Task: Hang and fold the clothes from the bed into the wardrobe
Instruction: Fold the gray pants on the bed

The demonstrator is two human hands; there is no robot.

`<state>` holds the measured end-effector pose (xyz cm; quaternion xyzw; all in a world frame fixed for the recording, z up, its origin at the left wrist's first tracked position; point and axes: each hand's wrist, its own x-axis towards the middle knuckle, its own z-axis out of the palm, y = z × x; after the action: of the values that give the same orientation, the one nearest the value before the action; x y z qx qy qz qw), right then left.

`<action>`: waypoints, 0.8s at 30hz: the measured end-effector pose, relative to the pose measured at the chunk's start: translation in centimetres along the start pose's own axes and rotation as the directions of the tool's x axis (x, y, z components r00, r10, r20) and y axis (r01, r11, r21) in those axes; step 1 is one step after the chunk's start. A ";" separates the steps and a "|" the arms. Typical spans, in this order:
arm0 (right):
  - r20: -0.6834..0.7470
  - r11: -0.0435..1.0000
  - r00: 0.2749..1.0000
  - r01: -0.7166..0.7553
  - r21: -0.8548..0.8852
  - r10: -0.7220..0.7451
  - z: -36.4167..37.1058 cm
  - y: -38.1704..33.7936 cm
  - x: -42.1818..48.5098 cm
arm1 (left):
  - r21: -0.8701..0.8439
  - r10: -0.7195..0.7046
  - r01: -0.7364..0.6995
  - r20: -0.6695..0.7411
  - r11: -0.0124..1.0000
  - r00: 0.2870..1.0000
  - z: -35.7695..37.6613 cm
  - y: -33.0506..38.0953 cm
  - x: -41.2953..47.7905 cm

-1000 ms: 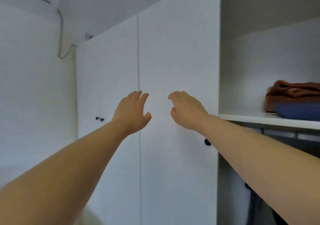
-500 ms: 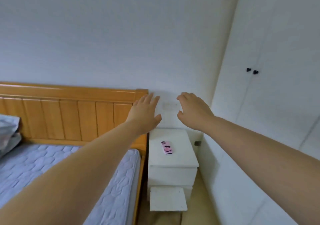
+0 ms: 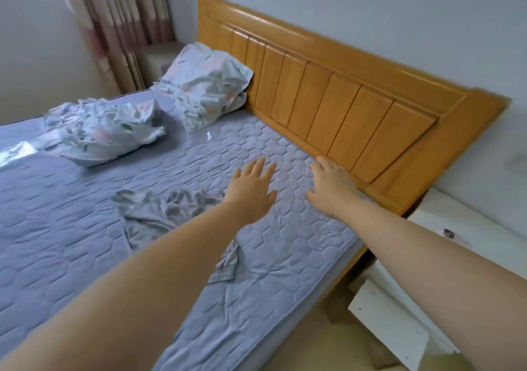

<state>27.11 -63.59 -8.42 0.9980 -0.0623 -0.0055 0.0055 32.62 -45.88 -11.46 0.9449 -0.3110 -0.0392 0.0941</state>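
Both hands hover just short of the orange slatted wooden headboard (image 3: 328, 99), fingers (image 3: 256, 169) straight, spread, holding nothing: left hand (image 3: 251, 191), right hand (image 3: 330, 188) nearest its lower rail. The crumpled grey garment (image 3: 159, 209) lies on the lilac quilted bed (image 3: 71, 242), farther from the headboard, partly under the left forearm. Bare quilt separates garment and headboard.

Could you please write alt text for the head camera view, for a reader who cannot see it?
The person's left hand and right hand reach out open and empty over a lilac quilted mattress, where a crumpled grey garment lies under the left forearm. A floral pillow lies beside the orange wooden headboard.
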 end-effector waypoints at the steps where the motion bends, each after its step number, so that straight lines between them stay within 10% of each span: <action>1: 0.024 0.999 0.999 0.040 -0.003 -0.040 1.5 -1.6 1.1 | -0.018 -0.059 0.059 0.011 0.998 0.998 1.3 -1.7 -0.8; 11: 0.237 0.975 0.946 0.206 0.089 -0.221 19.0 -17.0 5.9 | -0.115 -0.443 0.464 0.170 0.878 0.880 15.8 -18.2 -10.2; 24: 0.541 0.960 0.797 0.265 0.089 -0.270 42.8 -21.7 4.6 | -0.056 -0.527 0.604 0.430 0.795 0.733 37.0 -24.5 -15.6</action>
<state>33.86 -43.05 -51.52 0.9531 0.0803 -0.2912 -0.0180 29.44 -22.95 -52.38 0.9529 -0.0145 -0.2846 0.1041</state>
